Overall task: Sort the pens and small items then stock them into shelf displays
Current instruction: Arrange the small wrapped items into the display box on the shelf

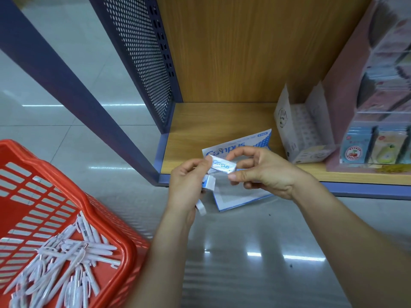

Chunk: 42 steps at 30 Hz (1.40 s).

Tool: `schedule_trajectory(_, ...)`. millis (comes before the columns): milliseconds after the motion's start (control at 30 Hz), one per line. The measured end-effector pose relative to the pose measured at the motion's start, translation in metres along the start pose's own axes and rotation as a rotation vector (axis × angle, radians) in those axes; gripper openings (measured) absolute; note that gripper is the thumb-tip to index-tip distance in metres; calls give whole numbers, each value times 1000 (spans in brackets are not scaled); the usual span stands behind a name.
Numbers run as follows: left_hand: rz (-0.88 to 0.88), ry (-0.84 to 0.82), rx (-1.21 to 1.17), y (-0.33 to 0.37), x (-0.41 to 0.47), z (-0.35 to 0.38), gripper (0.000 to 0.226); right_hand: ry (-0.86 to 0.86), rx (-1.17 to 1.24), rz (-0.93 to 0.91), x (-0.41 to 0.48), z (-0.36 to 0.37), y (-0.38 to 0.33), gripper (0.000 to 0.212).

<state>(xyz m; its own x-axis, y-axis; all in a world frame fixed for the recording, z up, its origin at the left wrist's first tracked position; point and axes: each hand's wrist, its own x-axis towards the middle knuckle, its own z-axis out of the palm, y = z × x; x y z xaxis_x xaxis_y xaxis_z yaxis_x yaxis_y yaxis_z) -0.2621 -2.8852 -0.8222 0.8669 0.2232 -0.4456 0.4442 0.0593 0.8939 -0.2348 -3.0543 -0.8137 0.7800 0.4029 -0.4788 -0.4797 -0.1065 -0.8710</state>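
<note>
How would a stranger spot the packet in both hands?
In front of the wooden shelf, the left hand and right hand meet. They pinch a small white bar printed Campus in blue, far smaller than the flat blue-and-white box behind.

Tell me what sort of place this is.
Most likely a stationery shop: a display shelf, packaged items racked in a clear stand at its right end, a red basket holding white pens, and a Campus-branded packet pinched by left hand and right hand.
</note>
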Motion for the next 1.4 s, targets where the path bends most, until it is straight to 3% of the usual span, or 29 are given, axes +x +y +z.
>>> schedule_trajectory(100,-18,42,31,-11,3,0,18,169,200,23,6,1,15,23)
schedule_trajectory(200,-28,34,121,-24,7,1,25,239,199,50,11,3,27,22)
schedule_trajectory(300,-10,51,187,-36,11,3,23,311,75,48,17,4,35,25)
schedule_trajectory(400,32,152,261,-43,17,2,4,444,-69,63,26,3,41,21)
schedule_trajectory(667,90,68,415,-56,28,2,25,596,-515,96,51,21,65,23)
schedule_trajectory(800,90,58,486,-58,32,2,29,651,-694,32,53,29,66,29)
schedule_trajectory(967,119,79,761,-56,39,8,34,648,-807,26,60,31,64,42)
schedule_trajectory(1133,107,141,759,-50,48,12,30,553,-786,-40,68,28,67,40)
schedule_trajectory(1400,13,167,733,-46,56,17,27,612,-864,-62,67,25,66,43)
